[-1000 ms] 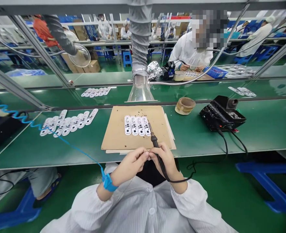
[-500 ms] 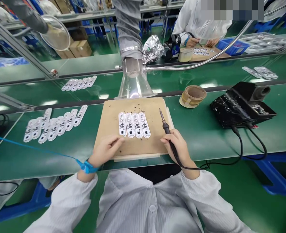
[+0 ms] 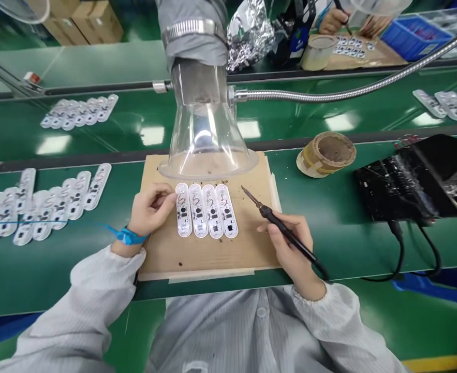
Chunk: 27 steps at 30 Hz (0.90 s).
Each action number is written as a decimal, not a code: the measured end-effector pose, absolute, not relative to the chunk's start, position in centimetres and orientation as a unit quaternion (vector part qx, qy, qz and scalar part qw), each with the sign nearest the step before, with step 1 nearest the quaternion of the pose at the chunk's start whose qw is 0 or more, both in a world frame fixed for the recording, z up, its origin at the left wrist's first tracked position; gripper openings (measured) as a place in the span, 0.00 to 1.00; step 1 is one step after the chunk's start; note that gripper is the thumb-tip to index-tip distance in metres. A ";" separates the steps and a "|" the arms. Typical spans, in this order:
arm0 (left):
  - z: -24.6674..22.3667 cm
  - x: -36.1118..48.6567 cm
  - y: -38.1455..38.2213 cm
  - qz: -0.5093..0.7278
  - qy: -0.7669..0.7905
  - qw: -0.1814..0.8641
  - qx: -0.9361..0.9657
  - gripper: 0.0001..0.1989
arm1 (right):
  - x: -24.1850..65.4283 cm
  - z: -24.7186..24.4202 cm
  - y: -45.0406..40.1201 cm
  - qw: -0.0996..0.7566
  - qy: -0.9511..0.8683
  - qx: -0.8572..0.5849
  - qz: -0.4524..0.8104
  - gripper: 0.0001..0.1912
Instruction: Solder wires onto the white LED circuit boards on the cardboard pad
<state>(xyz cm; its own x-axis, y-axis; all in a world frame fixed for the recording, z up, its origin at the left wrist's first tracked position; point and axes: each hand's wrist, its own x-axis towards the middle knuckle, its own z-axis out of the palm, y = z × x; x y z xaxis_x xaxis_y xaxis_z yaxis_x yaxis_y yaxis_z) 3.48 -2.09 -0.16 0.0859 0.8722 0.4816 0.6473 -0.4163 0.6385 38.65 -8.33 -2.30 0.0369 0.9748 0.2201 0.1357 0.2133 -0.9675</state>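
Four-sided brown cardboard point(image 3: 197, 259) lies before me with a row of several white, round-ended circuit boards point(image 3: 212, 212) on it, thin wires on their upper halves. My left hand point(image 3: 150, 207), wearing a blue wrist strap point(image 3: 127, 236), is closed at the upper left edge of the leftmost board. Its fingertips are curled together; whether something is between them is hidden. In my right hand point(image 3: 294, 248) is a soldering iron point(image 3: 286, 231), gripped like a pen. The iron's tip points up and left, above the cardboard to the right of the boards, apart from them.
A clear fume hood point(image 3: 208, 140) hangs over the cardboard's back edge. More boards point(image 3: 76, 194) lie to the left, others point(image 3: 80, 111) beyond the ledge. At right are a tape roll point(image 3: 327, 153) and a black soldering-iron holder point(image 3: 399, 181). Opposite, a co-worker's hands point(image 3: 333, 22) handle similar boards.
My left hand has moved from below the boards up to the leftmost board's upper left side. The soldering iron has tilted further left, its tip nearer the boards. The view has shifted closer.
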 end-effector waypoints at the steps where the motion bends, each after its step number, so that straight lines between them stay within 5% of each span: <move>1: -0.2 3.3 -1.6 0.431 0.514 0.129 0.730 0.03 | 38.7 -2.3 -8.1 0.543 -0.559 -0.487 0.394 0.10; 12: 0.3 2.4 1.8 0.392 0.394 0.130 0.821 0.08 | 35.8 -1.6 -9.0 0.613 -0.486 -0.520 0.343 0.05; 27: 0.4 2.3 1.7 0.379 0.401 0.117 0.826 0.07 | 35.8 -1.5 -8.7 0.548 -0.524 -0.546 0.358 0.05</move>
<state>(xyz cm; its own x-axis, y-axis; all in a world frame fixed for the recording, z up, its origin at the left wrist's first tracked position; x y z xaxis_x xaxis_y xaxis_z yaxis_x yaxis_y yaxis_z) 2.30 1.70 0.36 0.3911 0.7506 0.5327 0.5739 -0.6513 0.4964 35.81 -8.69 -1.47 0.1957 0.9635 0.1830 0.1795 0.1482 -0.9725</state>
